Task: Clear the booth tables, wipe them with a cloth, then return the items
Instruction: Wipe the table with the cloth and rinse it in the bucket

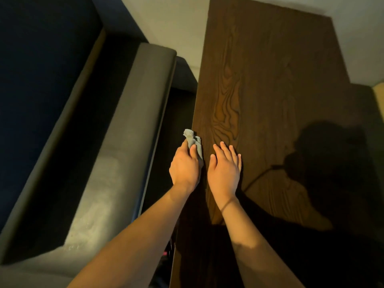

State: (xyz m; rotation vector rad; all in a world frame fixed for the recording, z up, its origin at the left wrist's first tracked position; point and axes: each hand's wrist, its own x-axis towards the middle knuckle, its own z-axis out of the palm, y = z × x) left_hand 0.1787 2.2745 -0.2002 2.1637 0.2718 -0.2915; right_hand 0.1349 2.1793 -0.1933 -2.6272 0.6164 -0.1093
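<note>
A person's left hand [185, 165] grips a bunched grey-blue cloth [194, 142] at the left edge of a dark wood-grain counter [259, 80], the fingers [193, 151] curled tight around the fabric, thumb along its outer side. The top of the cloth sticks up above the fingertips and hangs just past the counter's edge, and its lower part is pressed between palm and wood.

Just beside it, the right hand [225, 167] lies flat on the counter, palm down, fingers straight and slightly spread, holding nothing. A thin dark band [226, 204] circles the right wrist. Both forearms are bare and reach in from the bottom of the view.

The counter runs long and narrow away from the camera, its top bare apart from the hands and cloth. A shadow of the person's head and shoulders [324, 163] falls across its right side. To the left, a grey padded booth seat [116, 163] sits below counter level, backed by a dark blue panel [41, 59]. A pale wall [166, 19] shows beyond the counter's far end. Warm, dim light colours the whole scene.
</note>
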